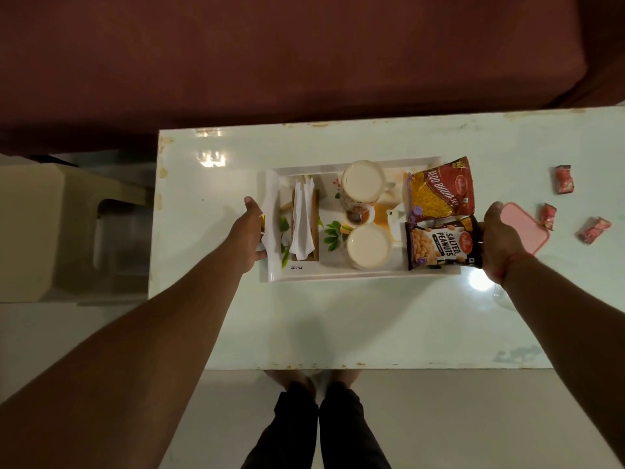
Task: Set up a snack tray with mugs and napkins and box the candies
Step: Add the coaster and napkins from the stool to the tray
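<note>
A white snack tray (338, 274) sits on the glass-topped table. On it stand a napkin holder with white napkins (304, 221), two mugs (362, 181) (368, 247), a yellow-red bhujia packet (439, 189) and a salted peanuts packet (441, 245). My left hand (250, 231) grips the tray's left end. At the tray's right end my right hand (504, 245) holds the edge beside the peanuts packet. A pink box (529, 228) lies just behind my right hand, partly hidden. Three red wrapped candies (564, 179) (548, 216) (594, 230) lie loose to the right.
The table (372, 326) has its near edge in front of my legs and its left edge close to the tray. A beige plastic stool (67, 228) stands left of the table. A dark brown sofa (270, 62) runs along the far side.
</note>
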The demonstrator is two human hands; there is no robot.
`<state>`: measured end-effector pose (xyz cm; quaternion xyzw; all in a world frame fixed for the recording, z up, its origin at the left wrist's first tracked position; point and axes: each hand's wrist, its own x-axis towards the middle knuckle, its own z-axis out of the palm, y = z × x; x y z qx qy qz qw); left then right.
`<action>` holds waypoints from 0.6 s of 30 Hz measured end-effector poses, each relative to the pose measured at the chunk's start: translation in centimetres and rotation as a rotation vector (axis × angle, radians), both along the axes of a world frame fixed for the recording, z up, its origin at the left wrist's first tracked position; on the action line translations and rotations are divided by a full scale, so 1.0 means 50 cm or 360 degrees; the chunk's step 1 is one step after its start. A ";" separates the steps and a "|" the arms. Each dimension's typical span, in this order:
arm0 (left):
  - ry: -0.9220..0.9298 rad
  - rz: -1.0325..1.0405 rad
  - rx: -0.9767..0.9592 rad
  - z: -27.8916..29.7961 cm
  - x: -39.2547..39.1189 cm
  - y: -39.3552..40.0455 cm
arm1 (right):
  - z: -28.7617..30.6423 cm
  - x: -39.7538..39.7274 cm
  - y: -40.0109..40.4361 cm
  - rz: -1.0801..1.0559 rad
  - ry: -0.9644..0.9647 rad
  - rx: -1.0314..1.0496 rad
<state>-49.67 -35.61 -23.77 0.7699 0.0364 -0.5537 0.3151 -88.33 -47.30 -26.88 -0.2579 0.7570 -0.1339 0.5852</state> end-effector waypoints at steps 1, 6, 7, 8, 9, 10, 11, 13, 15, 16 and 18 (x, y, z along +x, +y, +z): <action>0.0004 -0.0005 -0.0011 0.001 0.002 0.000 | 0.002 0.003 0.003 -0.0006 0.0007 -0.0003; 0.0058 -0.0030 -0.0033 0.009 0.012 -0.001 | 0.015 0.013 0.016 -0.0026 0.0086 -0.0018; 0.0065 -0.0036 -0.0031 0.010 0.014 0.000 | 0.015 0.013 0.018 -0.0031 0.0095 -0.0017; 0.0067 -0.0045 -0.0028 0.010 0.015 0.001 | 0.015 0.013 0.019 -0.0034 0.0101 -0.0015; 0.0070 -0.0052 -0.0029 0.010 0.014 0.000 | 0.015 0.012 0.018 -0.0033 0.0106 -0.0013; 0.0072 -0.0055 -0.0034 0.011 0.014 0.001 | 0.014 0.011 0.017 -0.0030 0.0111 -0.0007; 0.0066 -0.0055 -0.0038 0.013 0.013 0.002 | 0.013 0.011 0.015 -0.0026 0.0121 -0.0005; 0.0057 -0.0061 -0.0049 0.015 0.013 0.003 | 0.014 0.010 0.014 0.0005 0.0161 -0.0008; 0.0076 -0.0058 -0.0051 0.017 0.013 0.009 | 0.015 0.010 0.016 0.0063 0.0194 -0.0025; 0.0089 -0.0063 -0.0040 0.020 0.013 0.014 | 0.018 0.011 0.019 0.0102 0.0217 -0.0038; 0.0073 -0.0071 0.0006 0.023 0.013 0.019 | 0.028 0.012 0.023 0.0158 0.0270 -0.0076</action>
